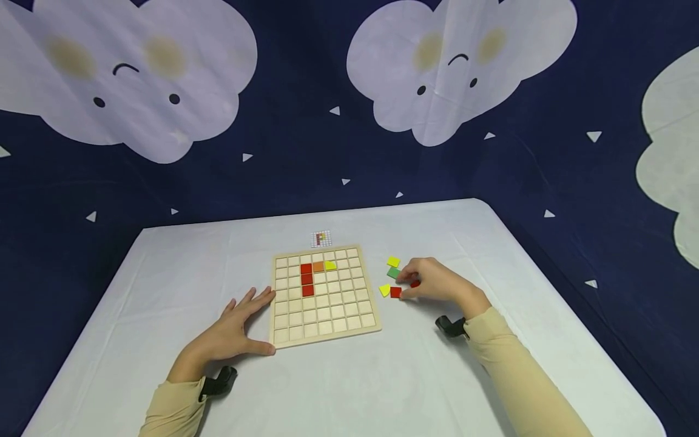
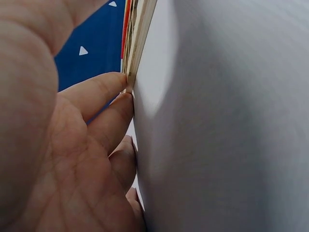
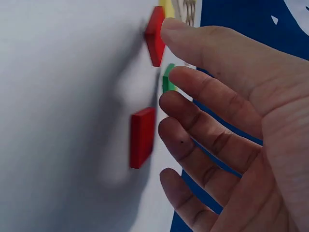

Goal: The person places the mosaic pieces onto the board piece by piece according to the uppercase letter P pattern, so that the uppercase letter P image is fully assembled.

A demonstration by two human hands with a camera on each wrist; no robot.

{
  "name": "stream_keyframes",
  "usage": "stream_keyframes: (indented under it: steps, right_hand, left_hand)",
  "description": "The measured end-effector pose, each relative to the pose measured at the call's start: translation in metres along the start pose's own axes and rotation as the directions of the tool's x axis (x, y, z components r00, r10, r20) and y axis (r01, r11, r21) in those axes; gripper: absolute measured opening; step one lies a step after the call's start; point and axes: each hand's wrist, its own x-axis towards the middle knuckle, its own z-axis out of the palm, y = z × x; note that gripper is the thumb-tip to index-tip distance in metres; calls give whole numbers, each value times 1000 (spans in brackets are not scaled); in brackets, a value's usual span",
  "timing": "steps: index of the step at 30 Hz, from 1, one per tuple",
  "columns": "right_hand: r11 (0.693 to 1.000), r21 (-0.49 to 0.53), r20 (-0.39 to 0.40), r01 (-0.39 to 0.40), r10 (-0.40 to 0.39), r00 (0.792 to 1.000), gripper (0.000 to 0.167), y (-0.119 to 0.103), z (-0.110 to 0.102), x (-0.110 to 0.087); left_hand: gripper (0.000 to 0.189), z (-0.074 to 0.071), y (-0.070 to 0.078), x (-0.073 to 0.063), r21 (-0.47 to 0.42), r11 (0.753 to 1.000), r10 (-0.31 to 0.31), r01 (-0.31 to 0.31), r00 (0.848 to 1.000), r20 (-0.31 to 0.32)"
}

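A wooden grid board (image 1: pixel 327 312) lies on the table, bearing several red tiles (image 1: pixel 308 279) in a column, an orange tile (image 1: pixel 318 267) and a yellow tile (image 1: pixel 330 266) with a curved edge. With fingers spread, my left hand (image 1: pixel 232 331) touches the board's left edge and near corner; the left wrist view has two fingertips against that edge. My right hand (image 1: pixel 434 282) is over the loose tiles, thumb and fingers apart. Its thumb tip is at a red tile (image 3: pixel 156 36); contact is unclear. Another red tile (image 3: pixel 142 137) lies below the fingers, and a green tile (image 1: pixel 394 273) sits by the fingertips.
Loose yellow tiles (image 1: pixel 393 261) lie right of the board near the right hand. Behind the board is a small card (image 1: pixel 321 239) with a coloured grid pattern. A white cloth covers the table (image 1: pixel 306 394); a dark blue cloud-print curtain (image 1: pixel 300 152) hangs behind.
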Motion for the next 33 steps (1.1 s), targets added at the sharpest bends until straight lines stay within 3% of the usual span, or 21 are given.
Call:
stream_keyframes:
  steps: [33]
  right_hand:
    - [992, -105, -86, 66, -75, 993, 19, 1, 12, -5]
  left_hand:
    - [118, -1, 1, -1, 0, 1000, 8, -8, 1000, -3]
